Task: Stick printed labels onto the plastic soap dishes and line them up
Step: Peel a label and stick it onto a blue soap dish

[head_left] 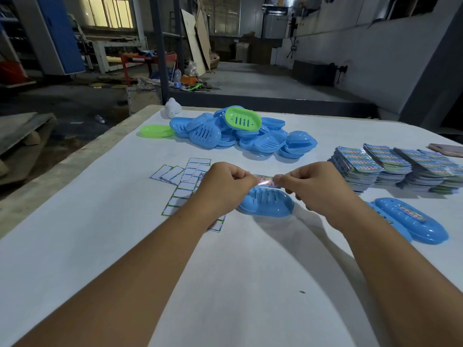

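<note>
A printed label (pixel 266 181) is being pinched at its ends by the curled fingers of the left hand (pixel 226 186) and the right hand (pixel 317 185), just above a blue soap dish (pixel 266 202) lying on the bench (pixel 100 246). The labelling step is judged to be under way; next, the label is needing to be lowered squarely and pressed flat, and the dish lined up beside the labelled dish (pixel 411 222) at the right.

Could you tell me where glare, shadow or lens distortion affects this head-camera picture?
Head view: glare whitens part of the label pinched between the left hand and right hand; the arms cast soft shadows on the table; wide-angle distortion bends the table's edges; the background is dim.
</note>
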### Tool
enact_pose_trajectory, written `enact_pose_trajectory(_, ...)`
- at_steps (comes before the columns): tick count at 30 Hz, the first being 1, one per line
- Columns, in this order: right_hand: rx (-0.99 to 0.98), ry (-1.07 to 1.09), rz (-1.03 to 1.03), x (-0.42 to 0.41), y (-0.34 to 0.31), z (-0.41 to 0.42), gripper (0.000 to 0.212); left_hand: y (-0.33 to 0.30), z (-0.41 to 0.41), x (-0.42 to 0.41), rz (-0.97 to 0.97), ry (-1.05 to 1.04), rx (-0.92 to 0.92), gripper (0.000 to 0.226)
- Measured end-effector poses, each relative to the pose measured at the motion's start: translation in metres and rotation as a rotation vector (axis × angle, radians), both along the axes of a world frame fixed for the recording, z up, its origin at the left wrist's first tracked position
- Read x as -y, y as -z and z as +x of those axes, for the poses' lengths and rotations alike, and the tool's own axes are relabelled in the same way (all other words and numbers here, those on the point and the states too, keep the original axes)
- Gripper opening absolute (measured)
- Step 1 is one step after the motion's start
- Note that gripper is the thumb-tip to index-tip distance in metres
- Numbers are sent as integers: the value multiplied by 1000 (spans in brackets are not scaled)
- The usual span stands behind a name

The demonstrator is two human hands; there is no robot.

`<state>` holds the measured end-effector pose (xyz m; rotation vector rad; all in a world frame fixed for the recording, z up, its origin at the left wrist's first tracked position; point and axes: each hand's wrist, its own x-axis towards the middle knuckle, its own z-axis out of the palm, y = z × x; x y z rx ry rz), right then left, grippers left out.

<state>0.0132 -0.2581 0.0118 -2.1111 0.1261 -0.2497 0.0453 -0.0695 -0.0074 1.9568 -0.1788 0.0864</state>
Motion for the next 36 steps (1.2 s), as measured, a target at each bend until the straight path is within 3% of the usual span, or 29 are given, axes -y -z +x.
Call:
enact_pose_trajectory(3,-50,25,-48,0,2,2,28,3,1,1,150,3,-10,25)
enact_pose_trajectory(8,-80,46,-142,-3,4,3,21,2,1,0,245,24,-54,36)
enact_pose_trajectory(23,-25,87,-439,-11,9,2,25,7,2,2,366,-42,98,16)
enact_pose_trajectory(30,21,150,-667,-10,4,-1,32,6,4,2,458,-70,235,19)
enact_pose_trajectory(33,75,47,-631,-10,6,-4,33,6,5,0,474,-68,210,38)
enact_pose_trajectory(36,133,-209,-542,-20,8,-10,41,8,6,-2,384,-43,125,23)
